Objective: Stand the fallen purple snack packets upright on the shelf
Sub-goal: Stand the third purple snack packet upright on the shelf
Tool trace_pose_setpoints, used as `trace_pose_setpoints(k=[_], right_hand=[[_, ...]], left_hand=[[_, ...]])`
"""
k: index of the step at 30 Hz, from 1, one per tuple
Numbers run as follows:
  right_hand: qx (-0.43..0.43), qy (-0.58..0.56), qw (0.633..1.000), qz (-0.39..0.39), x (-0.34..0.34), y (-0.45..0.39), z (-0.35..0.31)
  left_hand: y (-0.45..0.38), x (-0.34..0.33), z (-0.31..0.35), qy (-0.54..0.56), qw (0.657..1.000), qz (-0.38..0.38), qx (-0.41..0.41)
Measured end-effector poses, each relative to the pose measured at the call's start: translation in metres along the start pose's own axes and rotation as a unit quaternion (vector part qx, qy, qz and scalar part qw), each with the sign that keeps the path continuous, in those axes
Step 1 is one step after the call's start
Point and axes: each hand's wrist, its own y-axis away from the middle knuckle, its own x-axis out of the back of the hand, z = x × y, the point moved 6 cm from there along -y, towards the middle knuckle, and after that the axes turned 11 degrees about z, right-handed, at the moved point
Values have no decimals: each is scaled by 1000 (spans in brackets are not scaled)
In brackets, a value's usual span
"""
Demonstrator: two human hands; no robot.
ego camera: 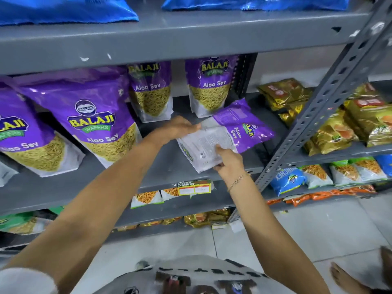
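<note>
A fallen purple snack packet (pixel 224 134) lies on its side near the centre of the frame, on the grey metal shelf (pixel 165 158), with its back face up and its purple top pointing to the right. The right hand (pixel 228 164) grips its white lower end, thumb on top and fingers closed under the edge. The left hand (pixel 178 127) rests flat on the packet's upper left edge, fingers together and stretched out. Behind it, two purple packets (pixel 209 85) stand upright at the back of the shelf. On the left side, two larger purple packets (pixel 95 115) lean. On the right, past the perforated grey post (pixel 318 102), gold packets (pixel 284 96) lie stacked. Below is a pale tiled floor (pixel 318 230).
</note>
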Motion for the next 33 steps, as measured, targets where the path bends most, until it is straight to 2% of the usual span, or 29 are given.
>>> trace_pose_setpoints(k=[3,7,10,13,16,18,23,26,28,30,31,33], right_hand=[[51,-19,998,8,11,-2,2],[184,29,982,-43,4,5,-15],[286,103,947,-101,-18,3,-40],[340,159,911,-172,-49,-4,-59],[353,171,890,-232,-78,-14,-71],[353,187,881,-255,-91,-25,-71],[347,263,861,-264,-106,-53,-58],[332,286,860,-261,-107,-62,-55],[318,293,865,-254,-103,-67,-53],[313,294,865,-259,-97,-67,-49],[313,290,864,-267,-95,-66,-48],[307,277,866,-283,-91,-60,-48]], left_hand=[[27,-4,-3,84,995,-6,-46],[48,5,-18,213,975,43,-54],[51,13,-33,232,966,112,-36],[49,24,-40,224,952,211,-8],[41,33,-40,207,937,280,1],[35,34,-42,182,938,293,8],[32,26,-59,170,938,299,44],[35,27,-56,122,938,323,40],[45,27,-51,96,920,378,40],[62,18,-43,138,897,417,39],[66,9,-36,154,899,410,16],[68,-14,-25,149,924,352,-21]])
